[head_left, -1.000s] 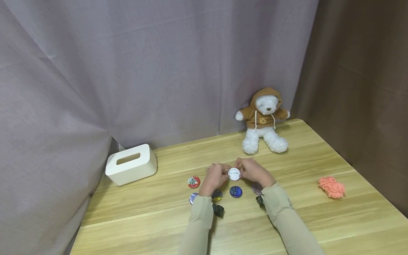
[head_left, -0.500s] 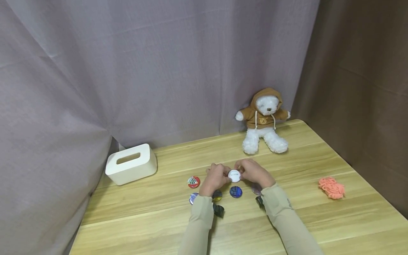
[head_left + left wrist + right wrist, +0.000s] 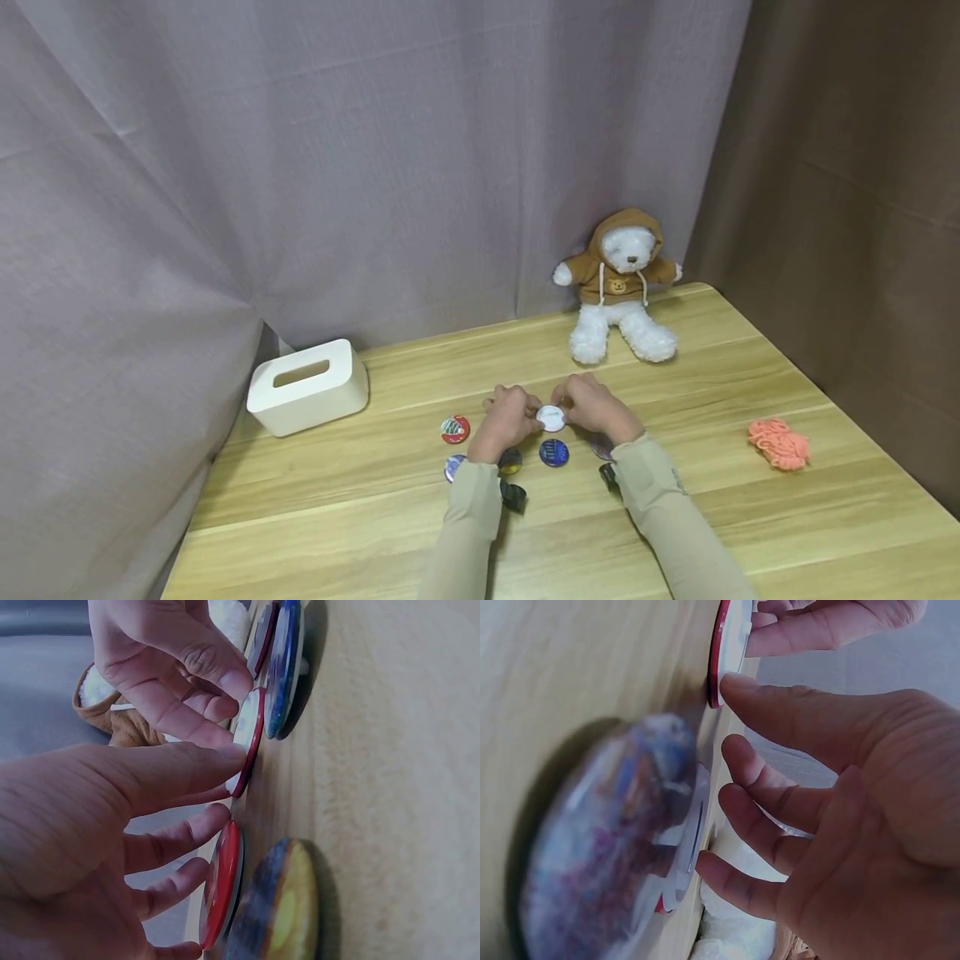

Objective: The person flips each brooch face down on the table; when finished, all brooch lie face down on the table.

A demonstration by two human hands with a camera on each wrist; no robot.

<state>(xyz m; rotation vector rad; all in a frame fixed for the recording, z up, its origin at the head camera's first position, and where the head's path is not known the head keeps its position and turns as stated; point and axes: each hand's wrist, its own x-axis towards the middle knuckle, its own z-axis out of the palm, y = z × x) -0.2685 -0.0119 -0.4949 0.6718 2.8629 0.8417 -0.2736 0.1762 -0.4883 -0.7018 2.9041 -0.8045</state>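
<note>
A round pin-back button badge (image 3: 551, 417) lies between both hands, its white back facing up and a red rim showing in the wrist views. My left hand (image 3: 512, 418) pinches its left edge, the thumb (image 3: 202, 766) pressed on the white back. On the opposite edge, my right hand (image 3: 597, 408) holds it, thumb tip (image 3: 742, 684) at the rim and the other fingers loosely bent. Just below sits a blue badge (image 3: 554, 452). Under the left wrist is a dark and yellow badge (image 3: 511, 461); a purplish one (image 3: 602, 447) is partly hidden by the right wrist.
Farther left on the wooden table (image 3: 330, 500) are a red badge (image 3: 455, 429) and a violet-blue badge (image 3: 453, 468). A white tissue box (image 3: 309, 387) stands at the back left, a teddy bear (image 3: 621, 287) at the back right. Coral yarn (image 3: 780, 443) lies on the right.
The white-backed badge has come down slightly toward the person and tilted flatter, with both hands keeping hold of it. The other badges stay where they were.
</note>
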